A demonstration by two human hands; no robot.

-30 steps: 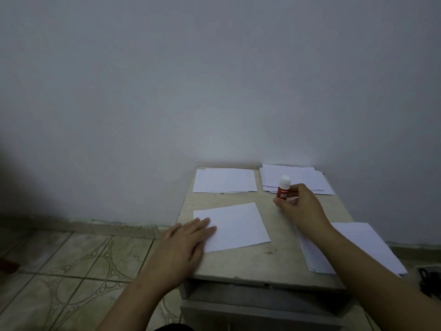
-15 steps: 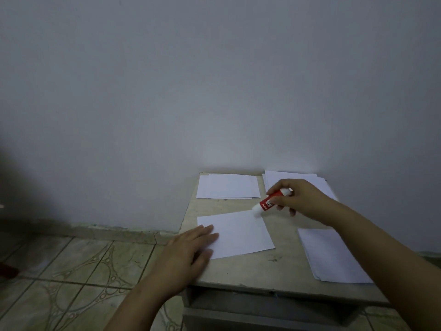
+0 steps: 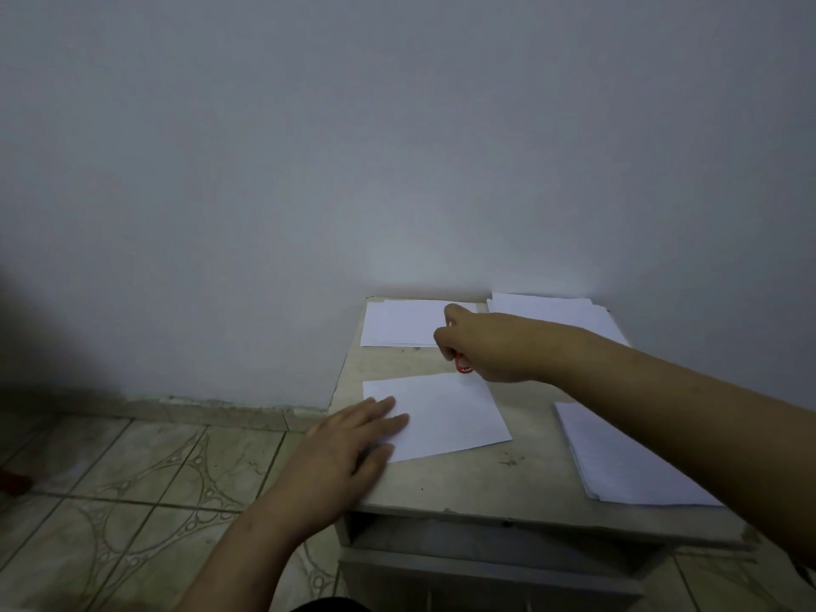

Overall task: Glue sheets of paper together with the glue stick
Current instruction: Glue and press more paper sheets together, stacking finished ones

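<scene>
A single white sheet [image 3: 446, 413] lies on the small worn table [image 3: 485, 483]. My left hand [image 3: 349, 443] rests flat on the sheet's near left corner, fingers straight. My right hand [image 3: 485, 346] grips the red glue stick [image 3: 462, 367], tip pointing down at the sheet's far edge; most of the stick is hidden inside the fist. Whether the tip touches the paper I cannot tell.
A stack of white sheets [image 3: 406, 324] lies at the table's far left, another stack [image 3: 556, 315] at the far right, and a third pile [image 3: 627, 461] near the right front edge under my forearm. A grey wall stands behind; patterned floor tiles [image 3: 132, 479] lie to the left.
My right hand lifted the glue stick from beside the far right stack, turned it tip-down and carried it left to the sheet's far edge. The left hand stayed on the sheet.
</scene>
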